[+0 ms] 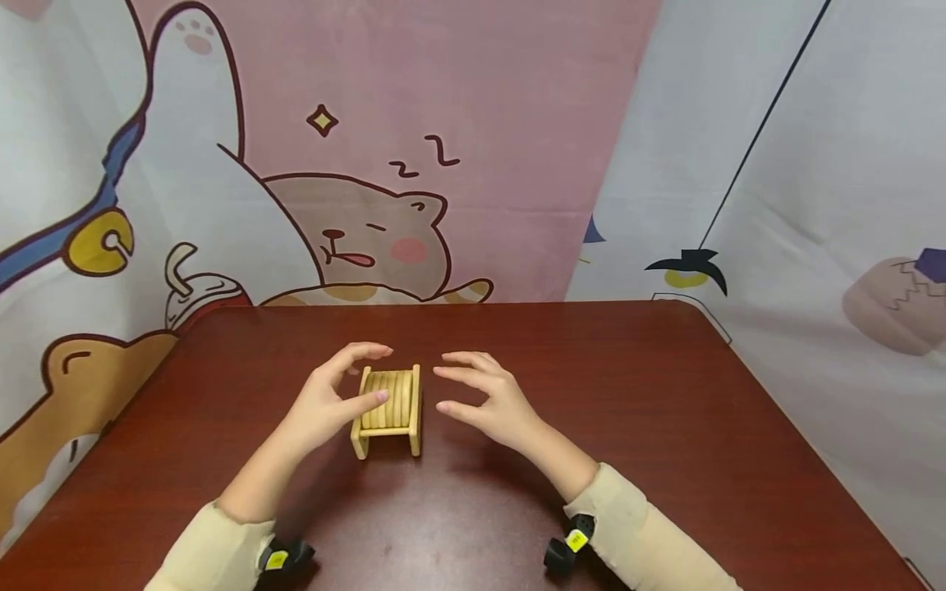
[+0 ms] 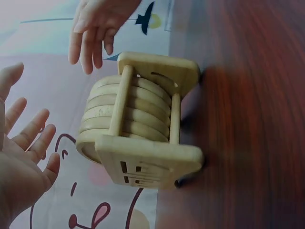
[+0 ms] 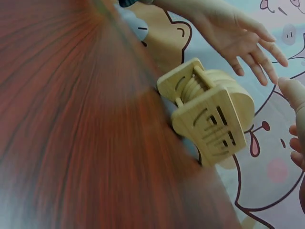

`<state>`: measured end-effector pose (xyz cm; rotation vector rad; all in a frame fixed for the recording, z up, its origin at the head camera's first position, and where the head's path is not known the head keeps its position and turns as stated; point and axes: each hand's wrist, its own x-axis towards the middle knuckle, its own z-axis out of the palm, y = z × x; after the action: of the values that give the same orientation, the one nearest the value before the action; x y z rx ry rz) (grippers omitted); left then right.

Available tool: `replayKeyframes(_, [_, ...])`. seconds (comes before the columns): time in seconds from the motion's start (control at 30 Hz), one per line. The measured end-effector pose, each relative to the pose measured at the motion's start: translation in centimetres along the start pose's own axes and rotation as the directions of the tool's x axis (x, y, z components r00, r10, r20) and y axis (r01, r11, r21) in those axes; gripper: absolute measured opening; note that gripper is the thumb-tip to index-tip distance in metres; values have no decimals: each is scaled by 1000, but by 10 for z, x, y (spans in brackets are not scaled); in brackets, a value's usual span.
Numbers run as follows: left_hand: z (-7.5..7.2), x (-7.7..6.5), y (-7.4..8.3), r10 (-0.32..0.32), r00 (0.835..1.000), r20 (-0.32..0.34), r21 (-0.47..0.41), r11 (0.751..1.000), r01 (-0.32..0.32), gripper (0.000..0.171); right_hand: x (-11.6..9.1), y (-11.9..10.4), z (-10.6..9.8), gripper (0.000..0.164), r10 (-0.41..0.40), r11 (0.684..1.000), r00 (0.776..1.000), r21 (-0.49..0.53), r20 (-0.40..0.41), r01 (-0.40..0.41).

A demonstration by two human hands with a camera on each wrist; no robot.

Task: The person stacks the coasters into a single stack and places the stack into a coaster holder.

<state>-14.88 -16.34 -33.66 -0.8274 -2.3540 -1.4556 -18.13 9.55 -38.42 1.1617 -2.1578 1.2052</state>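
Observation:
A small pale wooden rack (image 1: 415,414) stands on the table, with several round wooden coasters (image 1: 399,394) lined up on edge inside it. My left hand (image 1: 325,402) hovers at the rack's left side, fingers spread; its thumb overlaps the coasters in the head view. In the left wrist view a gap shows between that hand (image 2: 24,164) and the rack's slotted end panel (image 2: 147,162). To the right of the rack, my right hand (image 1: 498,402) is held with fingers apart and nothing between them. The right wrist view shows the rack's other slotted panel (image 3: 209,126).
The dark red-brown wooden table (image 1: 628,394) reaches back to a printed cloth (image 1: 517,164) with cartoon animals, which also hangs along both sides. Black wrist cameras (image 1: 562,554) are strapped at the cuffs of the cream sleeves (image 1: 643,525).

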Motion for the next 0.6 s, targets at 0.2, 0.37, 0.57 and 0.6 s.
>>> replayKeyframes(0.2, [-6,-4,-11,17,998,57,95,995,-23,47,-13,3,-20,43,15,999,1000,-51,6,-15])
replayKeyframes(0.37, [-15,-12,-16,-15,997,79,157,988,2,46,-24,5,-36,43,28,993,999,-115,25,-25])
replayKeyframes(0.57, [-28,-20,-25,10,995,98,262,964,-35,46,-37,9,-56,44,71,981,997,-181,33,-64])
replayKeyframes(0.6, [-30,-21,-27,19,995,101,284,958,-47,46,-39,10,-59,44,80,979,996,-191,32,-72])
